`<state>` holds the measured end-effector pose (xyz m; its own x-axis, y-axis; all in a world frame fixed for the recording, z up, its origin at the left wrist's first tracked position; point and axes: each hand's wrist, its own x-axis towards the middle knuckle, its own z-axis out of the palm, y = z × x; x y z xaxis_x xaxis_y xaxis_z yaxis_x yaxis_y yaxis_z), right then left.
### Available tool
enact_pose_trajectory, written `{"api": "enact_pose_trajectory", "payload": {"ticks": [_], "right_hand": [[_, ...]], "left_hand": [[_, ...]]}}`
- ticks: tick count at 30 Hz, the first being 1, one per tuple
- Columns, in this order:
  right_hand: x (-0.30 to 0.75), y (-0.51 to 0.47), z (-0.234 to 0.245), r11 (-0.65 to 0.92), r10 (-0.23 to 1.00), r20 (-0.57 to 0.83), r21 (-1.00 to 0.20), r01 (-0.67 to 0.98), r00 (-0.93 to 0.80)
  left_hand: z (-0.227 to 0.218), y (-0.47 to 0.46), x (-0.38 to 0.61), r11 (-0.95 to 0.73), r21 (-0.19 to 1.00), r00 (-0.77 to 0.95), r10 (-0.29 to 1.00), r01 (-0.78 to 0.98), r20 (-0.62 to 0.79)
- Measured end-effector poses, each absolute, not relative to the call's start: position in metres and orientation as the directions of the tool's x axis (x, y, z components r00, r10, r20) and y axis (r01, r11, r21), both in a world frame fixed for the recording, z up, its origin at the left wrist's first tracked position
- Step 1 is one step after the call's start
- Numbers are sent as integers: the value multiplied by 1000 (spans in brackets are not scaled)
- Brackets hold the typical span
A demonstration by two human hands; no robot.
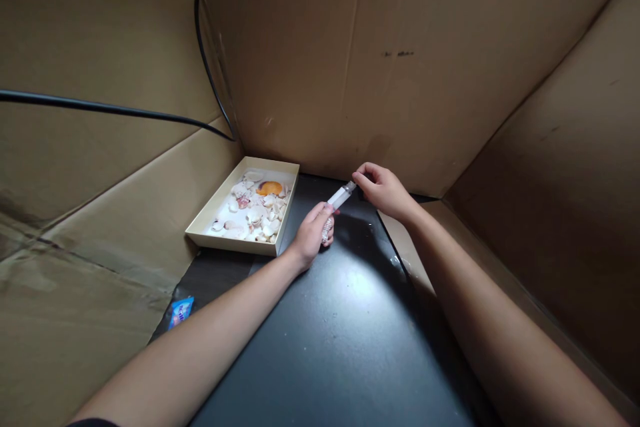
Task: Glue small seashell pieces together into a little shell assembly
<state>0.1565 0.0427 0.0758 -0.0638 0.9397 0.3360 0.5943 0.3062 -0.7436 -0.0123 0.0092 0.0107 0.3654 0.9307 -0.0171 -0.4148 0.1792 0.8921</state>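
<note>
My left hand [314,232] is closed around a slim, pale tube-like tool [340,197], which slants up and to the right above the black table. Its lower end, showing under my fingers, looks ribbed; a greyish, clear-looking collar sits near the upper end. The thumb and fingertips of my right hand [380,188] pinch together at that upper tip, and whatever small part lies between them is hidden. To the left of my left hand stands a shallow cream box [230,245] with several seashells [256,215] inside, one of them bright orange [271,188].
A small blue packet [181,311] lies on the left edge of the black table [320,347], close to my left forearm. Brown cardboard walls [425,100] enclose the left, back and right. A black cable [115,109] runs across the upper left.
</note>
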Motion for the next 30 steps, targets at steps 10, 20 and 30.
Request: {"api": "enact_pose_trajectory", "payload": {"ticks": [10, 20, 30], "right_hand": [[157, 42, 81, 321, 944, 294, -717, 619, -150], [146, 38, 82, 364, 931, 298, -786, 500, -210], [146, 54, 55, 307, 909, 400, -448, 840, -118]], "left_hand": [[10, 10, -13, 179, 897, 379, 925, -404, -14], [11, 10, -10, 200, 906, 375, 926, -372, -50], [11, 10, -11, 158, 876, 251, 967, -457, -43]]}}
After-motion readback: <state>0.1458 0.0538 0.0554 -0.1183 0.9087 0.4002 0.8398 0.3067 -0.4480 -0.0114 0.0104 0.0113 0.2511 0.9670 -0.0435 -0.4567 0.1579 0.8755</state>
